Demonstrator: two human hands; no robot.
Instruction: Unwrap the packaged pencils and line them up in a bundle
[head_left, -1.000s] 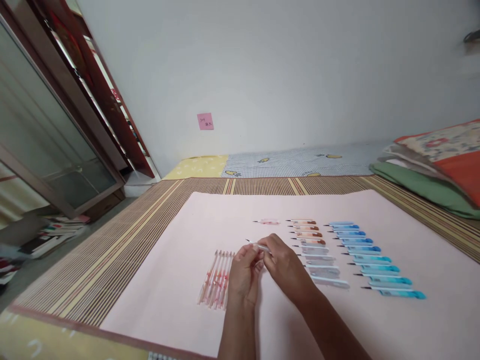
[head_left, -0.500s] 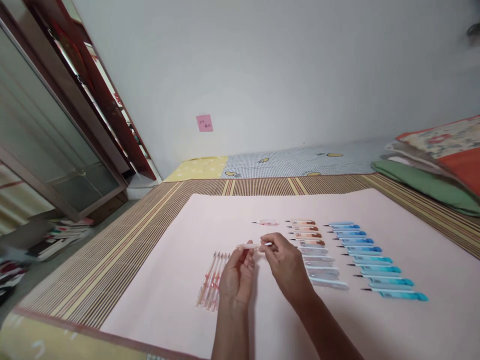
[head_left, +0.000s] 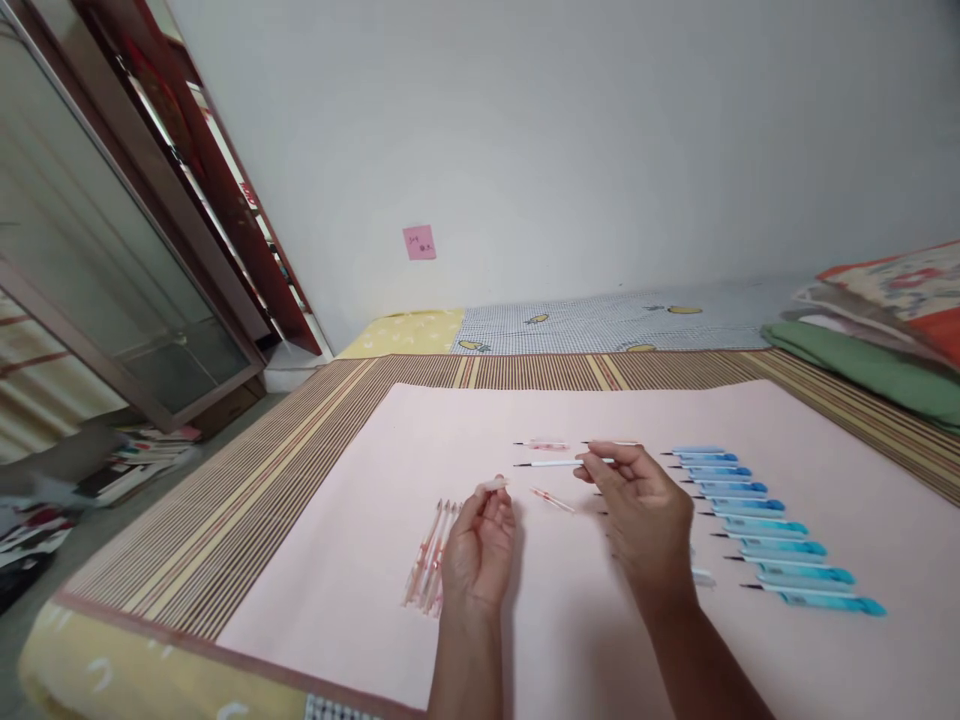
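Note:
My left hand [head_left: 477,540] pinches a small pale pink pen cap [head_left: 493,484] between fingertips, above the pink sheet [head_left: 360,560]. My right hand [head_left: 641,505] holds a thin white pen refill [head_left: 551,463] by its right end, black tip pointing left, just below a single pink pen [head_left: 541,444]. A loose pink pen barrel [head_left: 553,500] lies on the sheet between my hands. A bunch of clear pink pens [head_left: 431,555] lies left of my left hand. My right hand covers most of the brown and grey pen row.
A column of blue pens [head_left: 757,525] lies to the right on the sheet. A striped mat [head_left: 225,500] surrounds the sheet. Folded bedding [head_left: 877,340] sits at far right. Books [head_left: 135,460] lie on the floor at left beside a glass cabinet [head_left: 97,270].
My hands have pulled apart: the cap stayed in my left hand, the refill went right and back with my right hand, and a pink barrel now lies on the sheet.

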